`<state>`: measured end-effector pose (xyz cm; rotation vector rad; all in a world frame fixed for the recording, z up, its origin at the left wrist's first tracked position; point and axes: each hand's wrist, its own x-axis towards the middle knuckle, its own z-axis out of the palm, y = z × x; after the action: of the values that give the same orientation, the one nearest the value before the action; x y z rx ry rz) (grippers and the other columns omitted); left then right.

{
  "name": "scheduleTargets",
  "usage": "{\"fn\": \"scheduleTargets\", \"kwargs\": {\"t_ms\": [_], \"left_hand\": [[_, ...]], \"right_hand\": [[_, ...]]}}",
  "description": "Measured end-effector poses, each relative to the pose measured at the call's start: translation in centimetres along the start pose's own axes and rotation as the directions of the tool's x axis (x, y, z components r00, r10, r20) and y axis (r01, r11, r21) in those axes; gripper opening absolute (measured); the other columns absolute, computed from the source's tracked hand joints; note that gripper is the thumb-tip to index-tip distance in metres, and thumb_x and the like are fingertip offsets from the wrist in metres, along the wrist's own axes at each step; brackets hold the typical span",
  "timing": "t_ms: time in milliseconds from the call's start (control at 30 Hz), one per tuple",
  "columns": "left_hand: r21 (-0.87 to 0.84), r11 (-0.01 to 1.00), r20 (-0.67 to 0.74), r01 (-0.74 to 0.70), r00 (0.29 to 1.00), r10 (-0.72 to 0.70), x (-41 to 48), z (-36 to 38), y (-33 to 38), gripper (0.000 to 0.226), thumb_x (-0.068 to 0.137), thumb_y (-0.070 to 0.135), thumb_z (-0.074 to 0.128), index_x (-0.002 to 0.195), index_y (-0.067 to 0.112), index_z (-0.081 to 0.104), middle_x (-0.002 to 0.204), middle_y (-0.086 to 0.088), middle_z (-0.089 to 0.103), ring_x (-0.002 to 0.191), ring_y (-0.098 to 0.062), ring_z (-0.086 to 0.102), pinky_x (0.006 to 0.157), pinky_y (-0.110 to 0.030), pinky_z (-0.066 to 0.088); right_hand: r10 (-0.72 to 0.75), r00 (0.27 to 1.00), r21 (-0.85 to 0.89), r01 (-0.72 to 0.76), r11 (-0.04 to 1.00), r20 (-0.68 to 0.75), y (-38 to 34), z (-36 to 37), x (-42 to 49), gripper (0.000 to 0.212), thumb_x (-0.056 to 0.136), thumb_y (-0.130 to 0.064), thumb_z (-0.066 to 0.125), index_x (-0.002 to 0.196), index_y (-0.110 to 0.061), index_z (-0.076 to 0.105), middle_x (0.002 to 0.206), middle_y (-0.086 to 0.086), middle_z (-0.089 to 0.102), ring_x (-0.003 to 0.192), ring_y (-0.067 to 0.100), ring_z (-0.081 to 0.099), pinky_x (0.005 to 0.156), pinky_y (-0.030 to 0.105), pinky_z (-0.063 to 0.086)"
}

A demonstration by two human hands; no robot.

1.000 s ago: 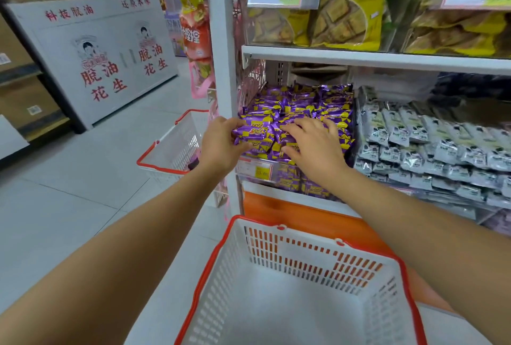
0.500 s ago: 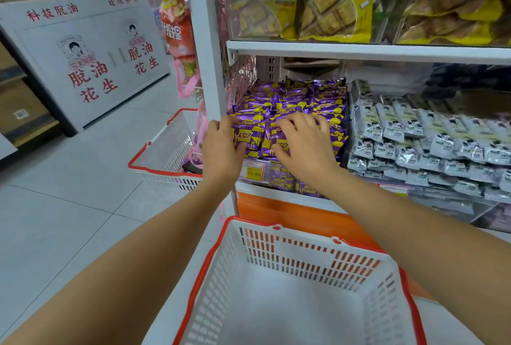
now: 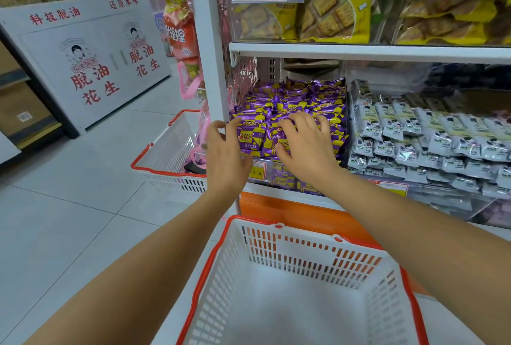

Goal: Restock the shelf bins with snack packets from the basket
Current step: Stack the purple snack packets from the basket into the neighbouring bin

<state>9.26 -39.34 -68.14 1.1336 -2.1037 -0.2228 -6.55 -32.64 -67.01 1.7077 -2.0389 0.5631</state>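
Purple and yellow snack packets (image 3: 304, 98) fill a clear shelf bin at the left end of the middle shelf. My right hand (image 3: 307, 148) lies spread on top of the front packets, fingers pressing on them. My left hand (image 3: 225, 156) is at the bin's left front corner, fingers loosely spread beside the packets and holding nothing. Below my arms stands a white basket (image 3: 304, 250) with a red rim, and no packets show inside it.
White and grey packets (image 3: 431, 137) fill the neighbouring bin to the right. Yellow biscuit bags (image 3: 331, 7) sit on the shelf above. A second white basket (image 3: 171, 151) stands on the tiled floor to the left, beside the white shelf post (image 3: 210, 40). A white display stand (image 3: 91, 62) lines the aisle.
My left hand has let go of the front left packets and drawn back a little. My right hand stays pressed on the pile. The view has shifted slightly.
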Motion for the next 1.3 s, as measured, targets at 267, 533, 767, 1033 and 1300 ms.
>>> {"fn": "scheduleTargets", "kwargs": {"t_ms": [267,533,767,1033,1300], "left_hand": [[0.066,0.996,-0.048,-0.052,0.997,0.055,-0.9,-0.2,0.6,0.073,0.076,0.022,0.077,0.139,0.010,0.042,0.139,-0.020,0.034,0.127,-0.037,0.037,0.100,-0.047,0.042],[0.071,0.971,-0.043,-0.227,0.972,0.230,-0.2,0.3,0.9,0.059,0.080,0.032,0.058,0.134,0.009,0.048,0.147,-0.015,0.035,0.138,-0.035,0.031,0.113,-0.050,0.026],[0.094,0.949,0.036,-0.300,0.954,0.298,0.5,1.6,-0.3,0.066,0.087,0.038,0.048,0.143,0.005,0.042,0.154,-0.013,0.032,0.146,-0.030,0.022,0.120,-0.050,0.011],[0.127,0.982,0.123,-0.139,0.985,0.123,0.4,1.3,1.7,0.068,0.094,0.045,0.041,0.150,0.008,0.030,0.161,-0.011,0.018,0.150,-0.025,0.006,0.121,-0.050,0.004],[0.082,0.972,0.142,-0.222,0.968,0.209,0.0,-0.3,1.7,0.067,0.091,0.026,0.053,0.149,0.005,0.027,0.159,-0.015,0.018,0.150,-0.029,0.007,0.118,-0.054,0.016]], "right_hand": [[-0.016,0.998,-0.013,0.017,1.000,0.056,-0.6,-0.8,0.2,0.049,0.086,-0.037,0.057,0.129,-0.014,0.054,0.135,0.010,0.051,0.134,0.028,0.038,0.112,0.051,0.019],[-0.090,0.989,0.024,0.088,0.996,0.120,0.0,-1.0,0.9,0.056,0.079,-0.036,0.055,0.128,-0.010,0.055,0.131,0.012,0.055,0.122,0.030,0.050,0.101,0.046,0.036],[-0.129,0.968,0.020,0.128,0.992,0.217,0.9,-1.2,2.3,0.061,0.075,-0.043,0.047,0.126,-0.009,0.057,0.126,0.011,0.058,0.115,0.029,0.054,0.094,0.045,0.040],[-0.091,0.940,0.033,0.085,0.996,0.328,0.8,-2.5,2.8,0.058,0.077,-0.043,0.059,0.126,-0.013,0.057,0.136,0.010,0.054,0.126,0.026,0.049,0.105,0.044,0.023],[-0.073,0.938,0.049,0.060,0.997,0.340,1.5,-3.3,1.9,0.069,0.084,-0.051,0.047,0.140,-0.011,0.048,0.152,0.007,0.040,0.142,0.023,0.034,0.117,0.044,0.018]]}}
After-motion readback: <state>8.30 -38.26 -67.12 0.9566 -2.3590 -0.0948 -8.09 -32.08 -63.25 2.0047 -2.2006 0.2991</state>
